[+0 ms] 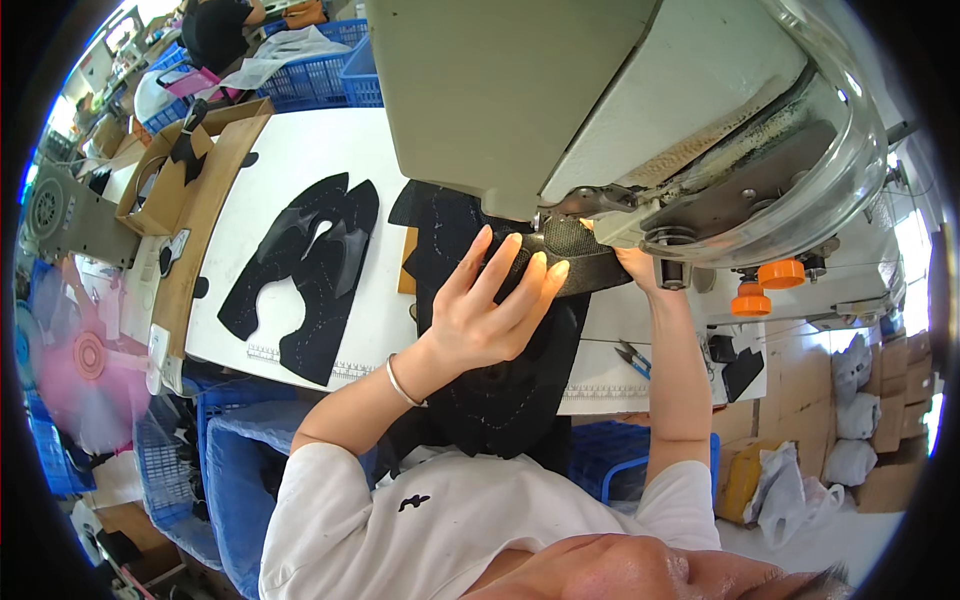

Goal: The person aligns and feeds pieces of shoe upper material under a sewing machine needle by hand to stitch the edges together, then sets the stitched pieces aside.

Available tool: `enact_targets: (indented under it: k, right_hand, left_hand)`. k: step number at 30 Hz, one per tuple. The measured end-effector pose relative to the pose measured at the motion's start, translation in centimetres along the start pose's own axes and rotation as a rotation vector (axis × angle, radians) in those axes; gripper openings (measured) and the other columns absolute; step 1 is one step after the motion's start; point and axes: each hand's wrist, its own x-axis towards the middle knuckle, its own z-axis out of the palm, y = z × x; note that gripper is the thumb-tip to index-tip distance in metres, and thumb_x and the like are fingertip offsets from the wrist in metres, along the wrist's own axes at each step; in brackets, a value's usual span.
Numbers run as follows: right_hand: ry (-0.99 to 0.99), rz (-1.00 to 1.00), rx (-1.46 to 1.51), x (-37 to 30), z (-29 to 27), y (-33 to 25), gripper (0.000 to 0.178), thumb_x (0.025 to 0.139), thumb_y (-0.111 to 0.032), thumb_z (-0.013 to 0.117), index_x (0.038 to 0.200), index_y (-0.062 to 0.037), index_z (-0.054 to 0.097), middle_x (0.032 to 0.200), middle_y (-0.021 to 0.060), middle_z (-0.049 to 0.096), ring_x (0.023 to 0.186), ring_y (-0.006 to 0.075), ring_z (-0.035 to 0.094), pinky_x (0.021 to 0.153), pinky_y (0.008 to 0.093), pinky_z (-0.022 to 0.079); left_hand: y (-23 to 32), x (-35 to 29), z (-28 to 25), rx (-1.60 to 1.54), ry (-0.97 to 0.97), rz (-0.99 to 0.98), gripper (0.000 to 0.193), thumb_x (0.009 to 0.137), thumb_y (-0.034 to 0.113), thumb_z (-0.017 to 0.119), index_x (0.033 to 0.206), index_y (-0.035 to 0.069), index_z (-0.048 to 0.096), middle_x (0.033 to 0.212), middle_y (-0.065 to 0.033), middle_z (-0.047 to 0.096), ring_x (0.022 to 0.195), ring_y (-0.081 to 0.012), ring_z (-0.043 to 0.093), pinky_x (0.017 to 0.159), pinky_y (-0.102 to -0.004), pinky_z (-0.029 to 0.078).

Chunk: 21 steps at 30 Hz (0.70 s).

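Observation:
At the sewing machine (pixel 500 100), a black shoe upper (pixel 573 245) with a mesh patch lies bent under the needle area. My left hand (pixel 497 305) reaches it from the left, fingers long and slightly apart with the tips on its near edge; the thumb is hidden. At the upper's right end, my right hand (pixel 636 268) grips it, most fingers out of sight behind it. More black fabric (pixel 500 390) with pale dashed marks hangs over the table edge below my left hand. Flat black upper pieces (pixel 345 265) lie overlapped on the table to the left.
The white table (pixel 225 300) has ruler strips along its near edge. Blue-handled snips (pixel 633 360) and black scraps (pixel 742 372) lie at right. Cardboard boxes (pixel 160 185) and a pink fan (pixel 88 355) stand left. Blue crates (pixel 225 460) sit below; another person (pixel 215 35) is far back.

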Motion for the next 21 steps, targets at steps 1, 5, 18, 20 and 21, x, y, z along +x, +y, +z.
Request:
enact_targets:
  k: [1, 5, 18, 20, 21]
  right_hand:
    - [-0.001, -0.001, -0.001, 0.0, 0.0, -0.1, 0.016, 0.088, -0.012, 0.074, 0.1, -0.0032, 0.068, 0.099, 0.0044, 0.068, 0.092, 0.0157, 0.063, 0.085, 0.0311, 0.051]
    - [0.005, -0.084, 0.003, -0.1, -0.2, -0.2, 0.023, 0.088, -0.011, 0.074, 0.108, -0.0041, 0.065, 0.106, 0.0052, 0.067, 0.097, 0.0165, 0.062, 0.089, 0.0324, 0.051]
    - [0.019, 0.13, 0.043, -0.8, -1.3, 2.5, 0.025, 0.092, -0.015, 0.069, 0.113, -0.0036, 0.064, 0.113, 0.0067, 0.064, 0.104, 0.0178, 0.059, 0.094, 0.0337, 0.047]
    - [0.031, 0.15, -0.031, -1.0, -0.1, 0.0, 0.026, 0.092, -0.015, 0.069, 0.115, -0.0037, 0.064, 0.114, 0.0071, 0.064, 0.104, 0.0181, 0.059, 0.095, 0.0338, 0.046]
    - [0.051, 0.171, -0.104, -1.3, 0.3, -0.9, 0.027, 0.092, -0.016, 0.069, 0.116, -0.0038, 0.064, 0.114, 0.0074, 0.065, 0.104, 0.0184, 0.059, 0.096, 0.0338, 0.046]
  left_hand:
    - [-0.1, 0.0, 0.1, 0.001, 0.002, -0.001, 0.029, 0.069, 0.012, 0.07, 0.097, 0.01, 0.077, 0.097, -0.0052, 0.066, 0.099, -0.03, 0.066, 0.097, -0.0492, 0.053]
    - [-0.3, 0.4, 0.3, -0.023, 0.011, -0.01, 0.028, 0.068, 0.012, 0.071, 0.095, 0.01, 0.077, 0.096, -0.005, 0.066, 0.098, -0.0294, 0.066, 0.097, -0.0489, 0.053]
    - [-1.3, 0.2, 1.0, -0.022, 0.008, 0.108, 0.03, 0.067, 0.007, 0.069, 0.096, 0.008, 0.076, 0.096, -0.0076, 0.063, 0.094, -0.0254, 0.061, 0.089, -0.0377, 0.056]
    - [-1.4, 0.4, 0.9, 0.0, -0.018, 0.124, 0.031, 0.068, 0.007, 0.068, 0.098, 0.008, 0.076, 0.095, -0.0079, 0.062, 0.095, -0.0254, 0.061, 0.089, -0.0359, 0.056]
    - [-1.2, 0.7, 0.6, 0.004, -0.032, 0.125, 0.033, 0.068, 0.008, 0.068, 0.1, 0.008, 0.075, 0.094, -0.0077, 0.06, 0.095, -0.0257, 0.061, 0.089, -0.0364, 0.056]
